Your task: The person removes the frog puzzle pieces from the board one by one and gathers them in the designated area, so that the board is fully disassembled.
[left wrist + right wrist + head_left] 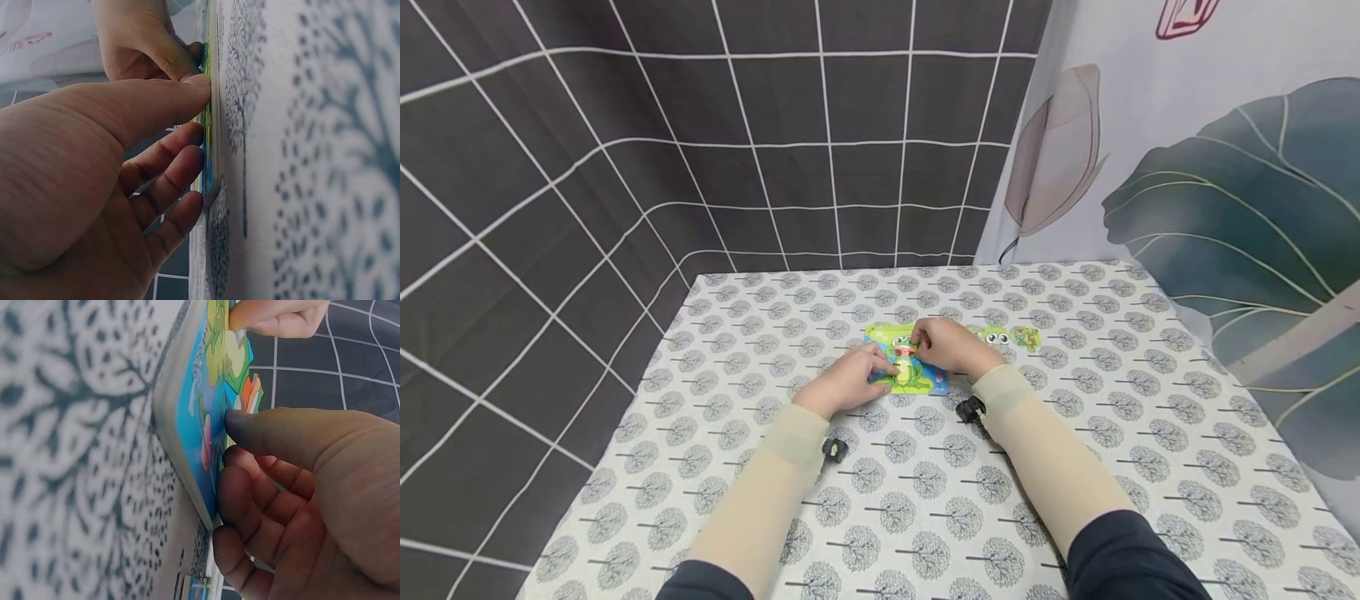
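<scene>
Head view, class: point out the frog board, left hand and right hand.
Frog board [934, 376], head view: blue right-hand part.
Left hand [848, 380], head view: back of hand.
Right hand [952, 345], head view: back of hand.

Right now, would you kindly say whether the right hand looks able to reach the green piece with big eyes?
Probably yes: the right hand is at the frog puzzle, and the green piece lies close by to its right on the tablecloth, with nothing seen lying on it.
</scene>
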`<state>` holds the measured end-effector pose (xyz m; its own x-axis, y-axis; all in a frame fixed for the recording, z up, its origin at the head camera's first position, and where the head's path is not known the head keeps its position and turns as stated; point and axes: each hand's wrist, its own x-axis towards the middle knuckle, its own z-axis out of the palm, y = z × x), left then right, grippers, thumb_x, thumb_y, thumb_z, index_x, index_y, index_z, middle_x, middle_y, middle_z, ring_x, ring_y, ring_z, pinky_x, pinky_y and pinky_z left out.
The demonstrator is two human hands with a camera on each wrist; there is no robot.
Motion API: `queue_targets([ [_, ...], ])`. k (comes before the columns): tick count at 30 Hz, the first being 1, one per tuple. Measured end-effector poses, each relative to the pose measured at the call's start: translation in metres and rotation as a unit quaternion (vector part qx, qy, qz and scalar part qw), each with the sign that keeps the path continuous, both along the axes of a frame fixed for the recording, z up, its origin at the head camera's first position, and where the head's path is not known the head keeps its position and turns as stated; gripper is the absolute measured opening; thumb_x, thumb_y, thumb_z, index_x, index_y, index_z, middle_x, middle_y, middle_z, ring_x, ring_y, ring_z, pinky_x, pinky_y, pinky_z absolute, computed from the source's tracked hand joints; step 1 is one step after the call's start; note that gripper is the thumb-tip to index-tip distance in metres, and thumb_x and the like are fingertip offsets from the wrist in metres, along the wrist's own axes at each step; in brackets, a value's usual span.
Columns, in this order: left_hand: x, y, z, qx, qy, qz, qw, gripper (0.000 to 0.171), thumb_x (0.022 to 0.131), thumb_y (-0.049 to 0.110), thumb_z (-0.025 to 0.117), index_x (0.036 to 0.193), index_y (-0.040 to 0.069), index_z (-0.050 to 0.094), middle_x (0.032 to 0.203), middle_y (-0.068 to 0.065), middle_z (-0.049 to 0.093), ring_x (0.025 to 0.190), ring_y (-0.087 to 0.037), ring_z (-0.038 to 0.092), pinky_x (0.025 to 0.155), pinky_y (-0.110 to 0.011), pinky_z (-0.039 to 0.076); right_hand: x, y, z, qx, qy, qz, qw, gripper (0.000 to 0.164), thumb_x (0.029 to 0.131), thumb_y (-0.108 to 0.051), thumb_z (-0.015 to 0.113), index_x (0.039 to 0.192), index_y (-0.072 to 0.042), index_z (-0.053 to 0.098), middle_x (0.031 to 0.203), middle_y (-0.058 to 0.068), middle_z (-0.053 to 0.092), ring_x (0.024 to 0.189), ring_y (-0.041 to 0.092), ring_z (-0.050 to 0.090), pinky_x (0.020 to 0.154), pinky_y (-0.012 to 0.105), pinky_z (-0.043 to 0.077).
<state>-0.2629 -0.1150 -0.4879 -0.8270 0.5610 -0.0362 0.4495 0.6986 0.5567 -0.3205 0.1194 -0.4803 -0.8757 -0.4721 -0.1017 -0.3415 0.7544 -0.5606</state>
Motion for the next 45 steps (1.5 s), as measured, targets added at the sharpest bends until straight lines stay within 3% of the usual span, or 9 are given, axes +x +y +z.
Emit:
queue_targets([
  [12, 0.0, 0.001, 0.001, -0.006, 0.0, 0.001, 1.0, 0.035, 0.093, 0.022, 0.08, 0.128, 0.017, 0.076, 0.118, 0.008, 0.056, 0.107, -0.011, 0.054, 0.098, -0.031, 0.051, 0.0, -0.001, 0.001, 0.01, 0.02, 0.0, 1.0, 0.007, 0.094, -0.011, 0.074, 0.097, -0.011, 0.067, 0.072, 0.0, 0.059, 0.059, 0.012, 0.051, 0.061, 0.028, 0.046],
  [21, 0.001, 0.001, 0.002, -0.002, -0.008, 0.008, 0.9999, 0.035, 0.093, 0.023, 0.08, 0.128, 0.019, 0.076, 0.117, 0.008, 0.056, 0.104, -0.011, 0.054, 0.093, -0.029, 0.051, 0.0, -0.002, 0.001, 0.031, 0.043, -0.018, 0.998, 0.009, 0.091, -0.014, 0.075, 0.096, -0.012, 0.068, 0.075, 0.0, 0.062, 0.064, 0.015, 0.055, 0.067, 0.032, 0.05],
  [45, 0.0, 0.0, 0.0, -0.003, 0.0, 0.002, 1.0, 0.034, 0.094, 0.023, 0.08, 0.127, 0.019, 0.076, 0.117, 0.01, 0.054, 0.107, -0.01, 0.053, 0.099, -0.03, 0.05, 0.002, 0.013, 0.002, 0.003, 0.034, -0.04, 0.999, 0.012, 0.09, -0.015, 0.078, 0.098, -0.012, 0.07, 0.085, 0.0, 0.066, 0.076, 0.017, 0.059, 0.074, 0.035, 0.053],
])
